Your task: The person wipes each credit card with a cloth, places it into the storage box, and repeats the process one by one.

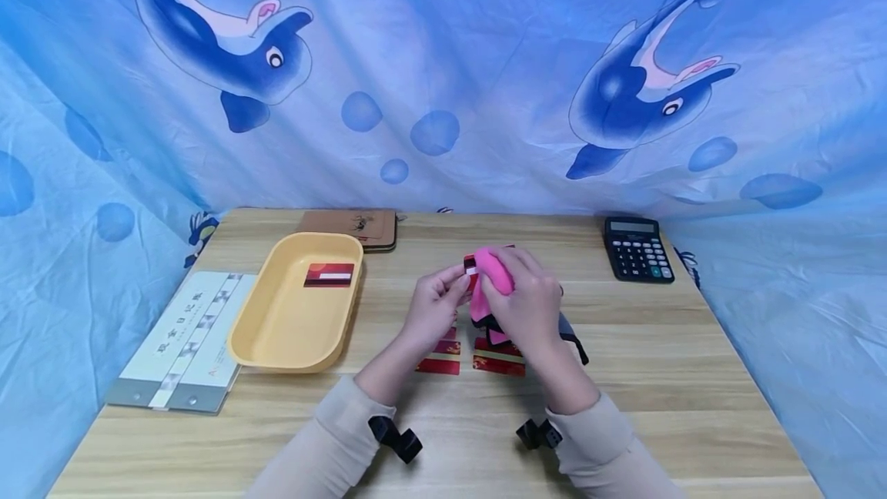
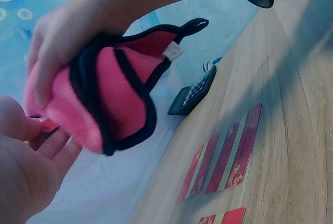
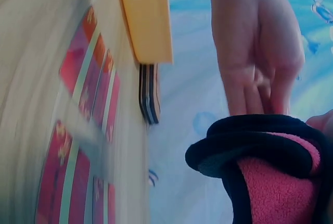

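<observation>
Over the middle of the table, my left hand (image 1: 431,308) pinches a red card (image 1: 470,266) by its edge, between thumb and fingers. My right hand (image 1: 530,300) grips a bunched pink cloth (image 1: 493,271) against that card. In the left wrist view the cloth (image 2: 122,104) shows black edging, a hanging loop and a small white tag; only a sliver of the held card (image 2: 48,125) peeks out there. Below the hands lie several red cards (image 1: 438,366) with a pale stripe, in two columns partly hidden by hands and cloth.
A yellow tray (image 1: 284,329) at left holds one red card (image 1: 329,276) with a black stripe. Beside it lies a white ledger (image 1: 187,329) under a strap. Behind the tray is a brown notebook (image 1: 339,226); a black calculator (image 1: 637,250) sits at back right.
</observation>
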A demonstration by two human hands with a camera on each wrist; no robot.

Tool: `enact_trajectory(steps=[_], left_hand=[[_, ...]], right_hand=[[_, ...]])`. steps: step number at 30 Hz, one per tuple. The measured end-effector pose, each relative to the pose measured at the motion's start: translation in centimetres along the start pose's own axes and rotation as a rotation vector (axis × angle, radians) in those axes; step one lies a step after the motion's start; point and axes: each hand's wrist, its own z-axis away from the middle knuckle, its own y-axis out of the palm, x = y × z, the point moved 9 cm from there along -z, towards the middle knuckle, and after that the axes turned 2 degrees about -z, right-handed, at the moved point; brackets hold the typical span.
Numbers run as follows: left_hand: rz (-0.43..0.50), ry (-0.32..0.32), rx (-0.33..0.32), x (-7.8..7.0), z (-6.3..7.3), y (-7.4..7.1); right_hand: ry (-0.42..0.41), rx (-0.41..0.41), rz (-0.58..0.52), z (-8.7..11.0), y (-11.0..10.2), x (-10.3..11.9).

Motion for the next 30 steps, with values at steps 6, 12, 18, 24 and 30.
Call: enact_trajectory(steps=[6,12,18,24,30], left_hand=[[-0.106,-0.001,-0.009,0.2,0.3,-0.2],[-0.023,-0.033,-0.004,0.6,0.1,-0.6],[0.03,-0.031,-0.021,0.2,0.1,-1.1],[0.001,0.002,0.004,0.0,-0.1,-0.3],[-0.079,0.038,0.015,-0.1,-0.2,0.1]], right_hand=[[-0.057,0.027,-0.056,0.2,0.7,1.7],[-0.024,0.006,-0.007,0.1,-0.2,-0.4],[0.085,-0.014,0.011,-0.2,-1.3,-3.4],[0.023,-0.019,-0.001,-0.3,-0.8,-2.0],[-0.029,0.02,-0.093,-0.2,0.5,0.6]])
